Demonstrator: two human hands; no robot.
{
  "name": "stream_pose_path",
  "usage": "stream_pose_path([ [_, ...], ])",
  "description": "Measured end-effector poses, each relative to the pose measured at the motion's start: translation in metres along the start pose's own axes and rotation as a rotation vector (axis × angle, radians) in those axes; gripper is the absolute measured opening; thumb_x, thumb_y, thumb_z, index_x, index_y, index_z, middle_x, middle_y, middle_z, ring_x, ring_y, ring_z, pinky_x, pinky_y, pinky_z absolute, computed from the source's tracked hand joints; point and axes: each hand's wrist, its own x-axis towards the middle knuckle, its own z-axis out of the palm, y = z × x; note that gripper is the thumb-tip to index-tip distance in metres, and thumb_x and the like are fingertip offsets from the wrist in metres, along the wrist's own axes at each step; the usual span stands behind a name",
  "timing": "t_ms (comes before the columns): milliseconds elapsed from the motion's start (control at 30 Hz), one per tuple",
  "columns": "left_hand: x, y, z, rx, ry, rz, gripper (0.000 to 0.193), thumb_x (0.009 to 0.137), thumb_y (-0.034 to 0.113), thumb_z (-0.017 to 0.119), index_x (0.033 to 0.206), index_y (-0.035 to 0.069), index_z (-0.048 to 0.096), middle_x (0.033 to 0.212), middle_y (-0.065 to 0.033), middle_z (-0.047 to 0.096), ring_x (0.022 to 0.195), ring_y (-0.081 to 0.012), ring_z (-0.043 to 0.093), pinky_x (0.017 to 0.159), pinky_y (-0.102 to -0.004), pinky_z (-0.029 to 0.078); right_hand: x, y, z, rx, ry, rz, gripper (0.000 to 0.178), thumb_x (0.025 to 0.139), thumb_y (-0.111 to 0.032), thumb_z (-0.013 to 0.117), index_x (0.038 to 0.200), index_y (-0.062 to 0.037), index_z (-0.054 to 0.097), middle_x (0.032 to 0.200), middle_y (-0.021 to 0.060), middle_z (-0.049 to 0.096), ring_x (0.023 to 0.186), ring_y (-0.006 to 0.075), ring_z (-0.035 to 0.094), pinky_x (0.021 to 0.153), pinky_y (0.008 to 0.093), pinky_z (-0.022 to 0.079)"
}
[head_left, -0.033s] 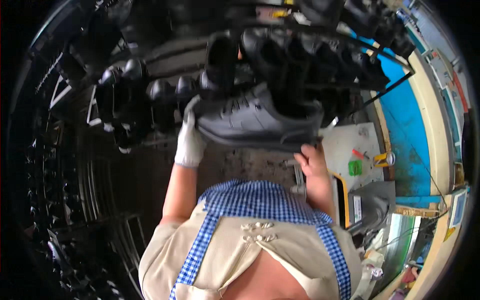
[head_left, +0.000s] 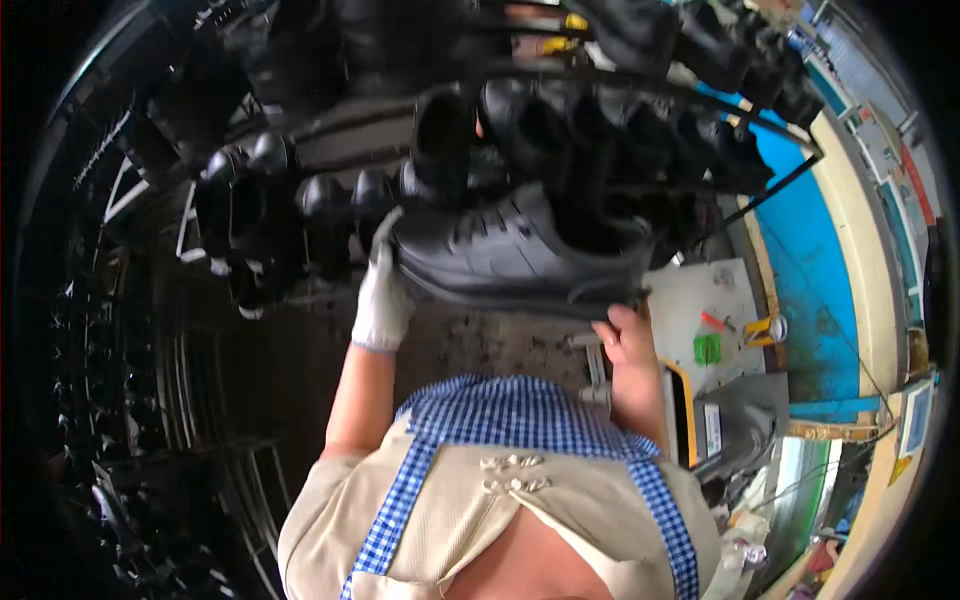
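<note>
A black lace-up shoe [head_left: 500, 255] is held crosswise in front of me, its toe to the left and its heel to the right. My left hand [head_left: 382, 300], in a white glove, grips the toe end. At the heel, my bare right hand [head_left: 628, 335] is closed on the lower edge of the sole; part of its fingers is hidden behind the shoe. The dark opening of the shoe faces up and right. Close behind it, more black shoes [head_left: 520, 115] stand in a row on a rack.
Metal racks [head_left: 740, 105] full of black shoes fill the far side and the left. To the right, a pale tabletop [head_left: 715, 290] carries a green block [head_left: 707, 348], a red-handled tool [head_left: 713, 321] and a yellow object [head_left: 765, 331]. A blue panel [head_left: 810, 280] stands beyond.
The shoe and both hands sit slightly lower in view, as does much of the rack. Both hands keep their hold on the shoe.
</note>
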Motion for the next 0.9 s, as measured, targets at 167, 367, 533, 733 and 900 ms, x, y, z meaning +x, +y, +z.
stream_pose_path([
  [167, -0.009, 0.000, 0.006, -0.007, -0.080, -0.072, 0.063, 0.094, 0.039, 0.059, 0.143, 0.008, 0.034, 0.116, -0.0078, 0.057, 0.089, -0.0162, 0.060, 0.079, -0.0362, 0.056, 0.005, -0.033, -0.015, 0.115, -0.292, -0.514, 0.069, 0.072, -0.002, 0.068, 0.136, -0.0082, 0.043, 0.122, 0.0147, 0.058, 0.063, 0.0143, 0.057, 0.042, 0.0230, 0.042],
  [367, -0.019, -0.017, 0.012, -0.109, -0.095, -0.222, 0.046, 0.092, 0.022, 0.062, 0.131, 0.006, 0.045, 0.110, -0.0075, 0.059, 0.086, -0.0171, 0.060, 0.080, -0.0385, 0.055, 0.052, -0.065, 0.071, -0.348, 0.037, -0.982, 0.070, 0.075, -0.002, 0.072, 0.136, -0.0033, 0.038, 0.102, 0.0120, 0.061, 0.051, 0.0116, 0.053, 0.042, 0.0207, 0.044],
  [533, -0.034, -0.015, 0.022, -0.074, -0.038, -0.189, 0.042, 0.092, 0.018, 0.062, 0.129, 0.005, 0.048, 0.106, -0.0080, 0.061, 0.084, -0.0164, 0.060, 0.078, -0.0363, 0.055, 0.108, -0.072, 0.148, -0.427, -0.099, -0.847, 0.084, 0.082, -0.019, 0.077, 0.143, -0.0032, 0.022, 0.096, 0.0095, 0.063, 0.057, 0.0095, 0.057, 0.042, 0.0221, 0.045],
  [733, -0.041, -0.015, 0.014, -0.059, 0.022, -0.146, 0.038, 0.092, 0.016, 0.059, 0.128, 0.006, 0.050, 0.102, -0.0047, 0.060, 0.082, -0.0150, 0.059, 0.077, -0.0356, 0.055, 0.152, -0.078, 0.130, -0.466, -0.074, -1.095, 0.054, 0.090, -0.024, 0.071, 0.133, -0.0034, 0.047, 0.083, 0.0025, 0.061, 0.054, 0.0049, 0.052, 0.048, 0.0200, 0.043],
  [900, -0.041, -0.024, 0.007, -0.083, -0.018, -0.184, 0.036, 0.093, 0.017, 0.059, 0.126, 0.007, 0.052, 0.101, -0.0026, 0.060, 0.081, -0.0143, 0.060, 0.076, -0.0368, 0.057, 0.168, -0.134, 0.112, -1.007, 0.488, -1.397, 0.080, 0.075, -0.039, 0.080, 0.137, -0.0038, 0.043, 0.119, 0.0210, 0.057, 0.099, 0.0382, 0.063, 0.083, 0.0432, 0.051],
])
